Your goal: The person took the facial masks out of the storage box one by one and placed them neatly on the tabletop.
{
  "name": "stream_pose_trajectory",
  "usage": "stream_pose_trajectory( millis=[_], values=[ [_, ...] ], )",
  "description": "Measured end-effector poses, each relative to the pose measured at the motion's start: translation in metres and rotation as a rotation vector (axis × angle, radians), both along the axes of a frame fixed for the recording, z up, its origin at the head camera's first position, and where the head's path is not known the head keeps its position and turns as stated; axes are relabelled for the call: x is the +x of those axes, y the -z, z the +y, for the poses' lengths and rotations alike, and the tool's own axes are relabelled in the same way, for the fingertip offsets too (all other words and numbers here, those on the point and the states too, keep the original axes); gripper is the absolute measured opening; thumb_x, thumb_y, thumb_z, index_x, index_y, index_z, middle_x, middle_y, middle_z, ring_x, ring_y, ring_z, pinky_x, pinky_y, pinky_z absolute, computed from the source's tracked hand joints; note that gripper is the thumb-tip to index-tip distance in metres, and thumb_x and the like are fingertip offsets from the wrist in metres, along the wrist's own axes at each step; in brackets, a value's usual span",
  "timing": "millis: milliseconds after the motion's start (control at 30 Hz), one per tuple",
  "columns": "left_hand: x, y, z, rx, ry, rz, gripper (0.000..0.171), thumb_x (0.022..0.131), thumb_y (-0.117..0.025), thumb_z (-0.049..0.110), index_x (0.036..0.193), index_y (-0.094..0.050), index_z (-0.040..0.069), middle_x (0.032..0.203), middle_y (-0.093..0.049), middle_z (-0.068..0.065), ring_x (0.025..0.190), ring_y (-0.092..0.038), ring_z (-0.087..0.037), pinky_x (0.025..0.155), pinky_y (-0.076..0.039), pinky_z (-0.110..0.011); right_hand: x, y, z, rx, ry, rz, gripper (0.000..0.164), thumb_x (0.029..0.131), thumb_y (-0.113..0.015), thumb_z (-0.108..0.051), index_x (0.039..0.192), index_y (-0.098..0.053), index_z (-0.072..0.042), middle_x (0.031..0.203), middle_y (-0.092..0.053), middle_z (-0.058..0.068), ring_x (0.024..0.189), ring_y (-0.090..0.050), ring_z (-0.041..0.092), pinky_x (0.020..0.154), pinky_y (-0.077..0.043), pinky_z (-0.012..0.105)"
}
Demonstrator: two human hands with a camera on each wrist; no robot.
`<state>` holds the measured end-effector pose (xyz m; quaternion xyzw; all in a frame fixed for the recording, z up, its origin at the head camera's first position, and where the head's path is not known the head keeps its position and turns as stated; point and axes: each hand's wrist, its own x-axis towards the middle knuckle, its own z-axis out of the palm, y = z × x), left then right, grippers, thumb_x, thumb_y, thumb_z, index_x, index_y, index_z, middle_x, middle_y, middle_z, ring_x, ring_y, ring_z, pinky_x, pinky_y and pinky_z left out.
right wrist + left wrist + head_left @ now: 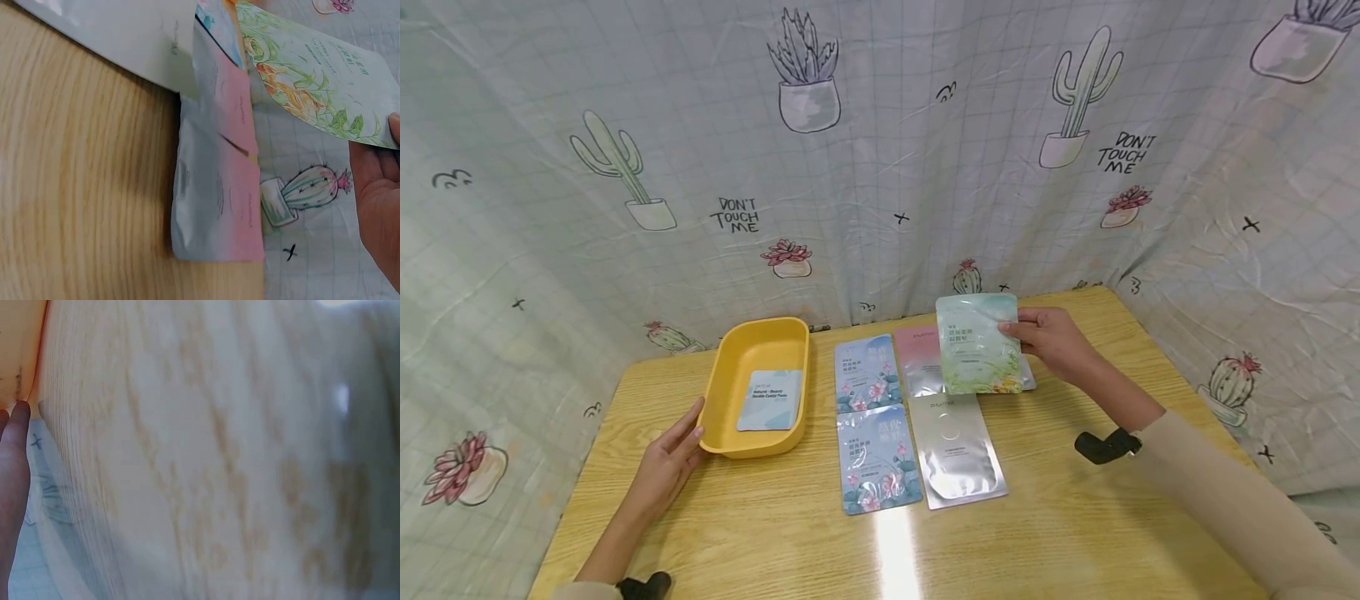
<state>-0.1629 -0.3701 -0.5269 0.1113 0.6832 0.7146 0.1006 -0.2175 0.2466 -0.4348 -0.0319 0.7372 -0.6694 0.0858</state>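
My right hand point(1060, 343) pinches a green face mask packet point(973, 346) by its right edge, thumb on the front, and holds it up over the back row. Behind it lie two pink and silver packets, the left one point(917, 354) partly covered and the right one point(219, 212) mostly hidden in the head view. My left hand point(666, 458) touches the near left corner of a yellow tray point(715, 408), its fingers fairly straight along the outside. Inside the tray sits a pale blue packet point(770, 400) of eyelid paste.
Two blue packets with pink flowers, one far point(867, 373) and one near point(878, 458), lie right of the tray. Beside the near one is a silver packet point(958, 454). A printed curtain point(880, 167) rises behind and around the wooden table point(775, 533).
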Motion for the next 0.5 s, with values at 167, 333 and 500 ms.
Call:
stream_pose_trajectory(
  millis=[167, 333, 500],
  values=[
    [0.001, 0.0, 0.0, -0.025, -0.01, -0.013, 0.061, 0.111, -0.042, 0.013, 0.164, -0.011, 0.009, 0.171, -0.006, -0.005, 0.132, -0.046, 0.008, 0.104, -0.047, -0.019, 0.009, 0.003, 0.015, -0.014, 0.013, 0.017, 0.044, 0.104, -0.06, -0.011, 0.133, -0.052, 0.022, 0.096, -0.075, -0.009, 0.089, -0.07, 0.006, 0.08, -0.062, 0.025],
    [0.001, 0.0, 0.001, -0.042, -0.013, -0.015, 0.063, 0.111, -0.044, 0.015, 0.164, -0.01, 0.008, 0.171, -0.005, -0.005, 0.131, -0.045, 0.011, 0.104, -0.046, -0.018, 0.021, 0.002, 0.034, 0.045, -0.003, 0.029, 0.047, 0.105, -0.06, -0.014, 0.133, -0.052, 0.022, 0.098, -0.074, -0.009, 0.092, -0.07, 0.005, 0.082, -0.061, 0.026],
    [0.0, -0.001, 0.002, -0.033, -0.008, -0.003, 0.063, 0.111, -0.042, 0.014, 0.164, -0.009, 0.006, 0.171, -0.005, -0.004, 0.132, -0.045, 0.01, 0.104, -0.047, -0.019, 0.032, 0.004, 0.056, 0.091, -0.012, 0.005, 0.048, 0.106, -0.059, -0.016, 0.134, -0.05, 0.022, 0.101, -0.073, -0.009, 0.094, -0.069, 0.004, 0.082, -0.061, 0.025]
  ],
)
